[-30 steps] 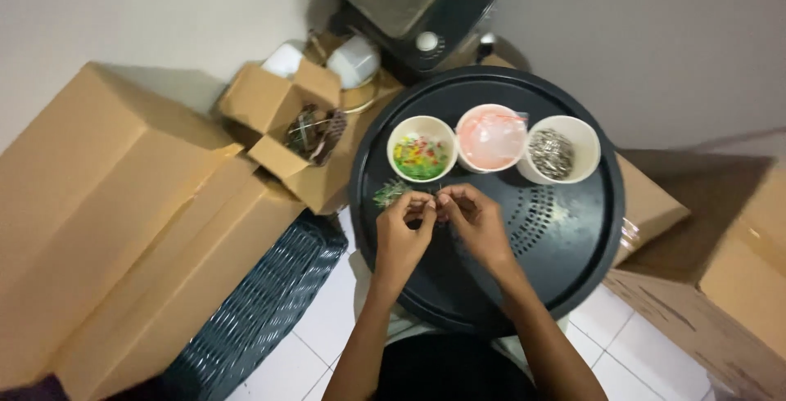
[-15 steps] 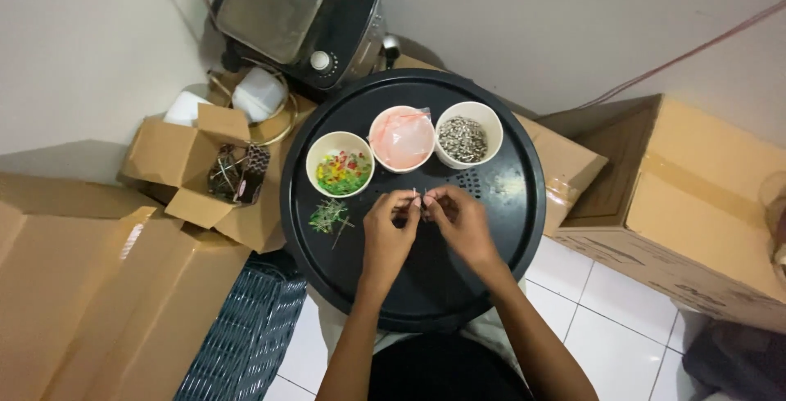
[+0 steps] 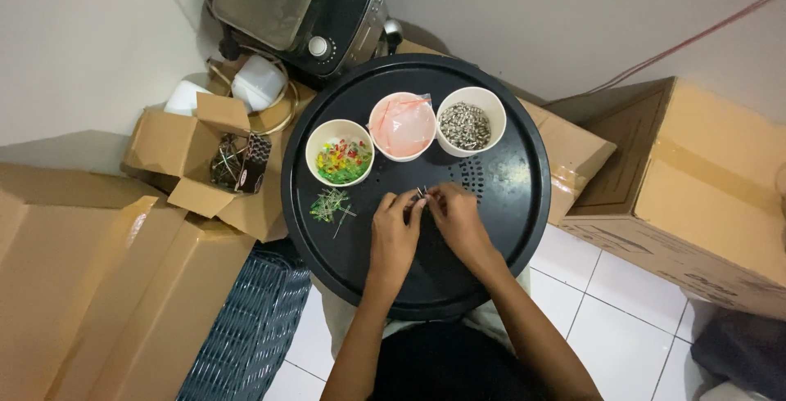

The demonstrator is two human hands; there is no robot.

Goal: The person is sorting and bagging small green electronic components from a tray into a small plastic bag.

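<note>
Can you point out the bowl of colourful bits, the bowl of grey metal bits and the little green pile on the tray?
Colourful bowl [image 3: 340, 161], head view, contents.
Grey bowl [image 3: 466, 125], head view, contents.
Green pile [image 3: 329, 205], head view, middle.

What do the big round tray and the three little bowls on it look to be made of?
The round tray looks like matte black plastic or coated metal, with faint sheen and small punched holes. The three bowls look like off-white paper or thin plastic cups, with thin dull rims; I cannot tell which.

Matt black tray [image 3: 524, 205]; matt cardboard boxes [image 3: 720, 172].
</note>
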